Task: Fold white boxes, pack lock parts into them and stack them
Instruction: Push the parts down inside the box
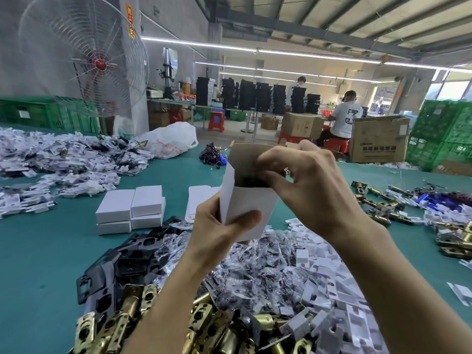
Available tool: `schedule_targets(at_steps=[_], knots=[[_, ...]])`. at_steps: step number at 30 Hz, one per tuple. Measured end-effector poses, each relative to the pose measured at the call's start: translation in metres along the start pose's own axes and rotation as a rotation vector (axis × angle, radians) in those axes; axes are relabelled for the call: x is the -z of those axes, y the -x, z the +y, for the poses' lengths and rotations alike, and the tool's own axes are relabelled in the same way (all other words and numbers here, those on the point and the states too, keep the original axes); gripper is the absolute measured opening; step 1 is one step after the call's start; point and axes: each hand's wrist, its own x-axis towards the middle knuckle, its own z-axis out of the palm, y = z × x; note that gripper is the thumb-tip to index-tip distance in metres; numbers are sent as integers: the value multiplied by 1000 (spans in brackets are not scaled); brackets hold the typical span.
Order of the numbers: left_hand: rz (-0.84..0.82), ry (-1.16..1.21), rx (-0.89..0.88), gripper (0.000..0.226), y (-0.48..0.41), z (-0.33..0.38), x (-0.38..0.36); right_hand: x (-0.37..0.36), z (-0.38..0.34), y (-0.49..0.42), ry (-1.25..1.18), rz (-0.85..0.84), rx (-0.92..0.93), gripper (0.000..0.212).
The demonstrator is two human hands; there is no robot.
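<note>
A: What kind of place is it?
B: Factory floor, packing area. Steel-beam roof, long strip lights, big wall fan.
A: Any sign of production?
B: Teal table heaped with brass latches, black plates and bagged small parts. Closed white boxes stacked on it.
A: Further back?
B: Green crates, brown cartons, tall black stacks, red stools, a seated worker.

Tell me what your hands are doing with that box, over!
Left hand grips white box upright. Right hand pinches its open top edge. Nothing in the way.
</note>
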Motion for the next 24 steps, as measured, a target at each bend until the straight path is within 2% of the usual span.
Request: schedule_targets(at_steps=[6,10,15,19,24], knots=[[1,-1,-3,31,-1,-1,-1,10,4,-4,-107,-217,-16,29],[-23,-23,-9,34,-1,-1,-1,15,6,-8,-33,-370,-56,34],[18,46,6,25,-1,-1,0,15,0,-3,99,-420,-55,38],[31,77,3,25,-1,-1,1,16,-8,-1,121,-385,-14,32],[-10,29,-27,26,0,-2,2,16,-16,1,163,-443,-47,22]])
